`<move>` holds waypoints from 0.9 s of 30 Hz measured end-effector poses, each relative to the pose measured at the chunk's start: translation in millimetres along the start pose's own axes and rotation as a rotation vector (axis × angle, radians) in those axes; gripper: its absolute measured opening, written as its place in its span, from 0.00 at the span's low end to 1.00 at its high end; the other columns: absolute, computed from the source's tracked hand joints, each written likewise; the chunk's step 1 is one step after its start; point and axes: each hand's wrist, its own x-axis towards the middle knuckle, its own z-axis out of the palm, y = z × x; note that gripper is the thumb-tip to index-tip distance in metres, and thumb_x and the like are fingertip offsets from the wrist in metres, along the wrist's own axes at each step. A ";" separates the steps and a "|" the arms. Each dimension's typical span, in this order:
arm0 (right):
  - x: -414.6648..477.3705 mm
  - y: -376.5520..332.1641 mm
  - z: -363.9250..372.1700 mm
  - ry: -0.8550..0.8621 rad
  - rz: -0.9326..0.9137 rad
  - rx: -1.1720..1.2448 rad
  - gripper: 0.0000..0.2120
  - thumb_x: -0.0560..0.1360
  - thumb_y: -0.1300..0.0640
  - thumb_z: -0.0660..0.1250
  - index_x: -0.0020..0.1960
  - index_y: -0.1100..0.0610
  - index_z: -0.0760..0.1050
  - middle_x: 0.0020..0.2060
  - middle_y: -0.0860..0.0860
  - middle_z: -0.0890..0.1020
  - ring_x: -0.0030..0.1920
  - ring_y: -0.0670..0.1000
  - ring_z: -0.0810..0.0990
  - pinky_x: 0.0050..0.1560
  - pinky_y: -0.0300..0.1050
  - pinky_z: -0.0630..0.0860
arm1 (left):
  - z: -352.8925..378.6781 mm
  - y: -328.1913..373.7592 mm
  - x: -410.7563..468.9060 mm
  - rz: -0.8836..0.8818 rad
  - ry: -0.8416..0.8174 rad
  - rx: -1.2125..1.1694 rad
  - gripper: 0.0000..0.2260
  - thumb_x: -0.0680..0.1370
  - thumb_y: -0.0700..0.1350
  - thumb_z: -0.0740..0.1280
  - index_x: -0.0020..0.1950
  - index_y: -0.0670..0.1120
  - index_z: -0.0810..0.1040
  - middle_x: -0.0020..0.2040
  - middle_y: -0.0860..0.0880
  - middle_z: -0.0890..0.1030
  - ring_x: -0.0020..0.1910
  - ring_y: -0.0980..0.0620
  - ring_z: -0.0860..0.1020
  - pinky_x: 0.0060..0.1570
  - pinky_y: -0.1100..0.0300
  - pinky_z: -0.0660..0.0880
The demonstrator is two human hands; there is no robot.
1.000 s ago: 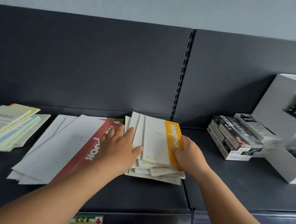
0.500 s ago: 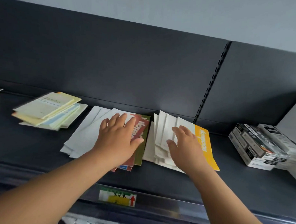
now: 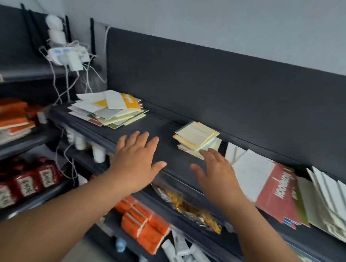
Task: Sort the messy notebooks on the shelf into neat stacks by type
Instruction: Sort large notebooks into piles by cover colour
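Note:
A messy heap of white, yellow and pale-green notebooks (image 3: 110,109) lies at the far left of the dark shelf (image 3: 162,128). A small stack of pale-yellow notebooks (image 3: 197,139) sits mid-shelf. Right of it lie white sheets and a red notebook (image 3: 278,193), then a fanned white pile (image 3: 330,203) at the right edge. My left hand (image 3: 136,163) hovers open over the bare shelf front, fingers spread, holding nothing. My right hand (image 3: 216,169) is open too, its fingertips just short of the pale-yellow stack.
A white power strip with cables (image 3: 67,56) hangs at the shelf's left end. Lower shelves hold orange packs (image 3: 145,226), red packets (image 3: 23,184) and a bag of snacks (image 3: 189,208). More orange items (image 3: 11,117) sit on the left rack.
The view has swung left along the shelf. Both hands have left the red and the yellow-edged notebook piles and moved left, now empty above the shelf front near the pale-yellow stack.

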 end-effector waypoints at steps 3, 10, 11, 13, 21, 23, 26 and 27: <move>16.4 -56.7 26.0 -0.044 -0.063 0.053 0.27 0.80 0.43 0.57 0.76 0.52 0.61 0.76 0.51 0.62 0.75 0.53 0.59 0.74 0.54 0.58 | -10.2 -62.5 -12.1 -0.076 -0.006 0.023 0.33 0.79 0.65 0.51 0.79 0.51 0.49 0.79 0.46 0.52 0.77 0.45 0.48 0.74 0.46 0.47; 64.9 -151.8 53.5 -0.108 -0.155 0.145 0.26 0.81 0.44 0.56 0.76 0.53 0.61 0.76 0.51 0.61 0.76 0.52 0.58 0.74 0.53 0.58 | -29.8 -162.3 -10.0 -0.200 0.047 0.029 0.32 0.78 0.65 0.52 0.78 0.51 0.52 0.78 0.48 0.55 0.77 0.46 0.51 0.74 0.47 0.49; 72.9 -160.3 56.0 -0.117 -0.163 0.147 0.26 0.81 0.44 0.56 0.76 0.53 0.60 0.76 0.51 0.61 0.76 0.52 0.58 0.74 0.53 0.58 | -30.5 -171.3 -6.3 -0.214 0.055 0.034 0.32 0.78 0.65 0.52 0.78 0.51 0.53 0.78 0.47 0.56 0.77 0.46 0.51 0.73 0.47 0.50; 90.5 -173.7 62.9 -0.136 -0.177 0.156 0.26 0.81 0.44 0.56 0.76 0.53 0.60 0.76 0.50 0.61 0.75 0.52 0.58 0.74 0.53 0.58 | -29.5 -186.1 4.0 -0.244 0.055 0.042 0.32 0.78 0.65 0.52 0.78 0.51 0.53 0.78 0.47 0.56 0.77 0.46 0.52 0.72 0.47 0.51; 200.4 -199.5 109.6 -0.133 -0.144 0.257 0.24 0.81 0.45 0.57 0.74 0.54 0.64 0.73 0.51 0.66 0.70 0.54 0.67 0.69 0.56 0.65 | -16.3 -246.3 70.2 -0.308 0.007 0.067 0.31 0.78 0.65 0.51 0.78 0.53 0.52 0.79 0.48 0.55 0.77 0.46 0.51 0.74 0.47 0.49; 231.7 -202.2 118.4 -0.131 -0.119 0.275 0.25 0.81 0.45 0.57 0.74 0.53 0.64 0.73 0.50 0.66 0.68 0.54 0.70 0.68 0.56 0.68 | -12.6 -263.0 93.6 -0.315 0.022 0.092 0.31 0.78 0.65 0.51 0.78 0.53 0.52 0.78 0.49 0.56 0.77 0.47 0.52 0.74 0.47 0.50; 275.4 -201.1 128.4 -0.132 -0.085 0.258 0.25 0.81 0.44 0.56 0.74 0.53 0.63 0.73 0.51 0.66 0.69 0.55 0.68 0.67 0.54 0.68 | -5.4 -280.7 127.2 -0.314 0.046 0.099 0.31 0.78 0.65 0.52 0.77 0.52 0.55 0.77 0.49 0.60 0.76 0.48 0.55 0.72 0.48 0.53; 287.9 -199.7 130.9 -0.127 -0.074 0.246 0.25 0.81 0.44 0.56 0.74 0.54 0.63 0.73 0.52 0.66 0.69 0.55 0.68 0.67 0.53 0.69 | -1.3 -285.4 137.3 -0.313 0.045 0.095 0.31 0.78 0.65 0.52 0.77 0.52 0.55 0.76 0.50 0.60 0.76 0.48 0.55 0.72 0.48 0.53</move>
